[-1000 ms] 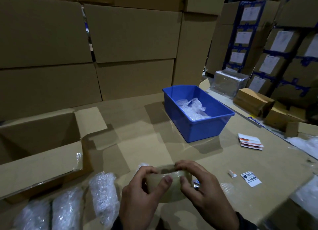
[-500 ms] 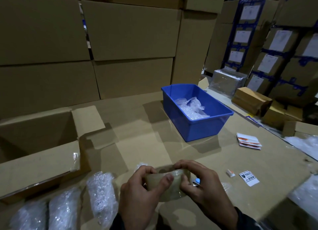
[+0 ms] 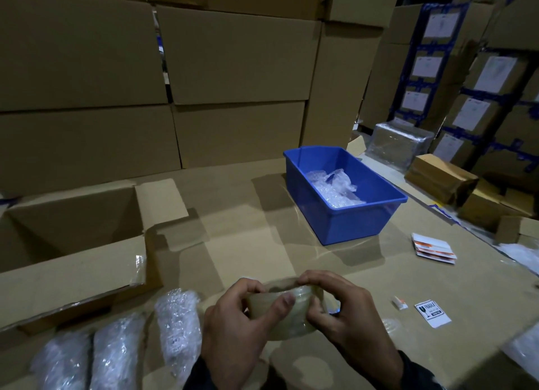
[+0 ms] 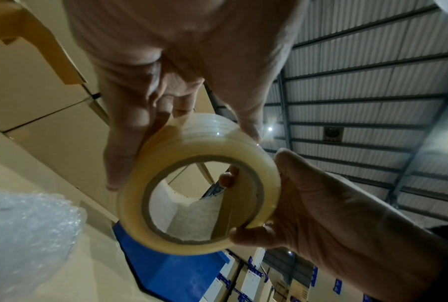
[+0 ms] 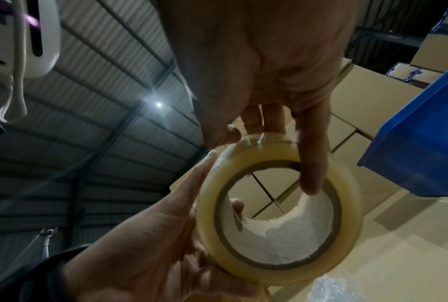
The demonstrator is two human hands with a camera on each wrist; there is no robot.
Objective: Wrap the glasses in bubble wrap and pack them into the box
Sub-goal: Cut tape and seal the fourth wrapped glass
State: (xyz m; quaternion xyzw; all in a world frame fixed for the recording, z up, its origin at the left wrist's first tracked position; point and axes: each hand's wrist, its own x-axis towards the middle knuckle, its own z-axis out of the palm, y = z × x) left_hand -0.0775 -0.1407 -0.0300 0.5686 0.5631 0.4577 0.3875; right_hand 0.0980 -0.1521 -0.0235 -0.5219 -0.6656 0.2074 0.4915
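We grip the tape roll point(image 3: 287, 311) w/ both hands: left point(image 3: 233, 328) curled round it, right point(image 3: 347, 316) pinching its rim.

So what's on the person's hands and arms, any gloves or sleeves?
No gloves: the left hand and right hand are bare. Dark sleeves cover both wrists. No rings or markings show on the fingers. A white wrist-camera mount with a cord shows on the left wrist.

Both hands lift the roll of clear tape point(image 3: 287, 313) slightly higher above the table. The right hand point(image 3: 347, 316) shifts its fingertips onto the roll's top edge, closer to the left hand point(image 3: 233, 328).
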